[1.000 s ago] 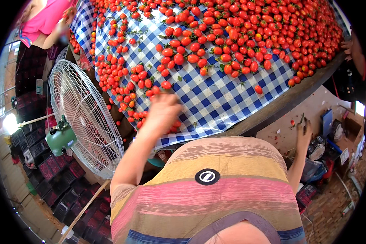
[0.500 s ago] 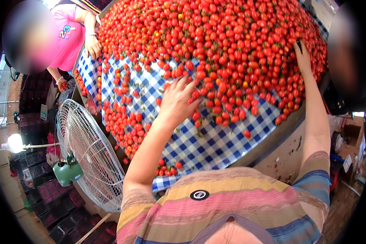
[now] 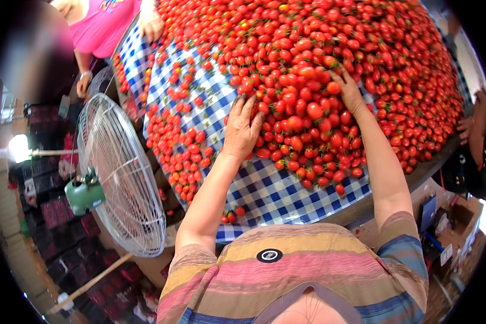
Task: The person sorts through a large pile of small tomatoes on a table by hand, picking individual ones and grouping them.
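Note:
A big heap of small red cherry tomatoes (image 3: pixel 314 111) lies on a blue-and-white checked cloth (image 3: pixel 286 189). My left hand (image 3: pixel 242 129) rests against the heap's left side, fingers stretched out and spread, with tomatoes along its fingertips. Farther right, my right hand (image 3: pixel 350 90) reaches flat into the heap with fingers extended, touching tomatoes. Between both hands the tomatoes are bunched up and some are blurred by motion. A few green stem bits lie among the fruit and on the cloth. Neither hand encloses a tomato that I can make out.
At left stands a large fan (image 3: pixel 125 173) with a white wire cage and green motor. Another person in a pink top (image 3: pixel 105 27) has a hand on the table's far left edge. Another person's hand (image 3: pixel 466 128) shows at the right rim. A smaller tomato group (image 3: pixel 181 154) lies left.
My right hand has swept left across the heap, pushing tomatoes toward my left hand. Tomatoes now cover cloth that was bare between them. The whole view has shifted somewhat.

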### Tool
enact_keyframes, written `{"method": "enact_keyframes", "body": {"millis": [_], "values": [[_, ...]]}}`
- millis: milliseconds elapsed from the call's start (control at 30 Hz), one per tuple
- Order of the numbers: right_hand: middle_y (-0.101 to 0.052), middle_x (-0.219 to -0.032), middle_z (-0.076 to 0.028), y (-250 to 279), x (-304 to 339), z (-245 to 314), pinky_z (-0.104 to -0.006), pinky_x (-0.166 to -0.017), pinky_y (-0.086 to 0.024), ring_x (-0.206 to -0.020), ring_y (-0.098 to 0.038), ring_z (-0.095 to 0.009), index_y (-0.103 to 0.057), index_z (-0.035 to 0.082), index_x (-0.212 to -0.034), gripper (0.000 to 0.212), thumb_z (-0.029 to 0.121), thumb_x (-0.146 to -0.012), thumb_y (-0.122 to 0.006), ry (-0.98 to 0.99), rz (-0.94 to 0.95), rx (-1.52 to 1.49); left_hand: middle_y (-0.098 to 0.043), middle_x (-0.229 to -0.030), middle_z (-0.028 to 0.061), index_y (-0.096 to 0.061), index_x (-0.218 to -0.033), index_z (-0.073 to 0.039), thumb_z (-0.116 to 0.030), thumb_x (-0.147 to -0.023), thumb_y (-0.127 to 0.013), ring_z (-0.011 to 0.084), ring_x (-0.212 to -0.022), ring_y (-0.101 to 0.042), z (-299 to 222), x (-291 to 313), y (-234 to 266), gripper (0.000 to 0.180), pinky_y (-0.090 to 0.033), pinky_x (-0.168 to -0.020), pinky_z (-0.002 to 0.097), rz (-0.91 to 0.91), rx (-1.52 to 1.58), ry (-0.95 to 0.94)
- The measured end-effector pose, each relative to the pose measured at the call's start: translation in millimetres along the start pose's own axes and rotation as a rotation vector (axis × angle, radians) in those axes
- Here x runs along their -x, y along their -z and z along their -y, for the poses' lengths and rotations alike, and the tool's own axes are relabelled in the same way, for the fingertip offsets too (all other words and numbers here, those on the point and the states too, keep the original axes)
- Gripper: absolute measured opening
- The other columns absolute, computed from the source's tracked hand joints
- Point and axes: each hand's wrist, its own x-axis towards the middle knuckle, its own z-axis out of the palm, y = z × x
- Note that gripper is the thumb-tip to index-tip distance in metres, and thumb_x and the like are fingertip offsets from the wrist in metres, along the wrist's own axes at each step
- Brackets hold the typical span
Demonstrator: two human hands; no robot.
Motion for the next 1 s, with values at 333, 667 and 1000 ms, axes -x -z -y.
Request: {"method": "enact_keyframes", "body": {"millis": [333,667,1000], "values": [[-0.040,-0.156,-0.015,-101,155,72,-0.0627,-0.120,-0.014,-0.149,-0.028,-0.037,-0.057,0.022,-0.139,0.065,0.047,-0.081,-0.073,0.659,0.663,0.742,-0.039,-0.156,0.0165,-0.049,-0.148,-0.013,-0.047,-0.084,-0.071,0.0363,-0.149,-0.029,-8,93,69,0.075,-0.014,-0.123,0.0559,0.108,-0.290,-0.187],[-0.036,-0.158,-0.014,-100,89,51,-0.0565,-0.117,-0.027,-0.146,-0.031,-0.041,-0.059,0.021,-0.138,0.058,0.042,-0.086,-0.071,0.603,0.260,0.877,-0.041,-0.155,0.0140,-0.057,-0.140,-0.031,-0.067,-0.086,-0.060,0.0356,-0.148,-0.030,35,-25,43,0.065,-0.021,-0.113,0.0722,0.008,-0.609,-0.268],[-0.045,-0.153,-0.010,-171,137,80,-0.0656,-0.115,-0.024,-0.145,-0.035,-0.035,-0.067,0.021,-0.125,0.052,0.045,-0.080,-0.075,0.835,0.407,0.861,-0.036,-0.158,0.0138,-0.050,-0.147,-0.030,-0.063,-0.090,-0.059,0.0454,-0.147,-0.025,77,93,87,0.067,-0.021,-0.111,0.0722,0.056,-0.458,0.119]]}}
